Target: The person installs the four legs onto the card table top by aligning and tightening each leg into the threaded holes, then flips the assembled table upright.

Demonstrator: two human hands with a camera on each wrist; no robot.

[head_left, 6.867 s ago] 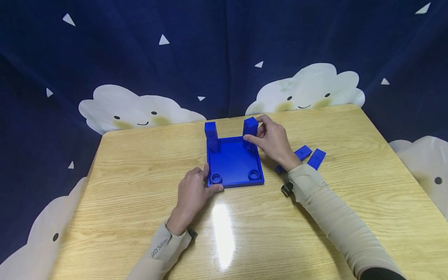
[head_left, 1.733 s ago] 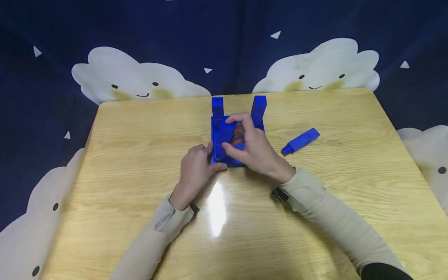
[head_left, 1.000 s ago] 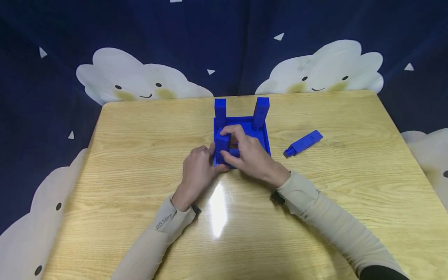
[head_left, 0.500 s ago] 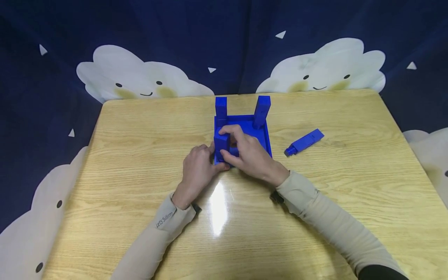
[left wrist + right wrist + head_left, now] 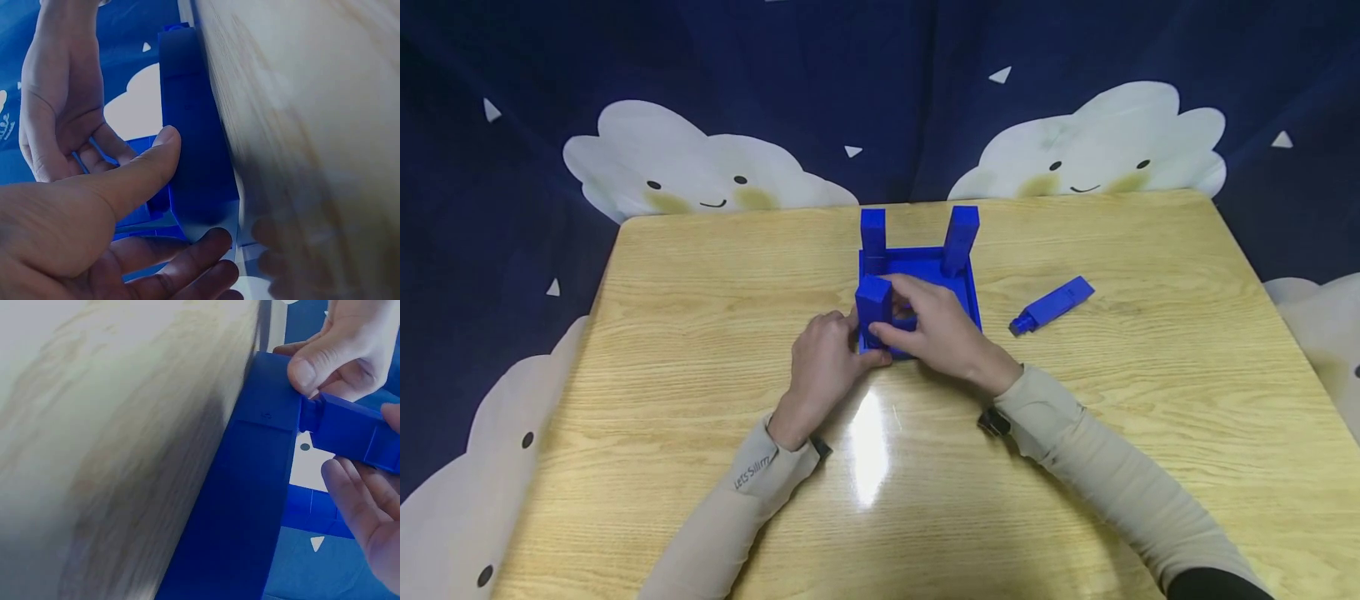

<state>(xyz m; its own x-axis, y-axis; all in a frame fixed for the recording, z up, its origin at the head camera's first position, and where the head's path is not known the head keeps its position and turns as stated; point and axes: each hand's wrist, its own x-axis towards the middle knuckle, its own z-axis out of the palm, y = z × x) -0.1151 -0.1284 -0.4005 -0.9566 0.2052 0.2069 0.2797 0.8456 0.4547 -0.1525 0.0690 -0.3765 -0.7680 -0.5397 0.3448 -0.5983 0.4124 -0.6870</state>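
A blue square tray-like base with a raised rim lies on the table. My left hand grips its near left corner, thumb along the front edge, fingers at the left side. My right hand pinches a blue square leg between thumb and fingers, upright over that same corner. In the right wrist view a narrow round neck shows between leg and base; how deep it sits cannot be seen. Two similar legs, far left and far right, stand upright at the back corners. My right hand hides the near right corner.
Another blue leg lies on the wooden table to the right, its round end toward the base. Behind the table hangs a dark blue curtain with cloud prints. A bright reflection marks the tabletop in front of the base.
My right hand has left the far right leg and brought one loose leg to the near left corner. It has gone from tilted to upright. Lately my index finger slid off its top.
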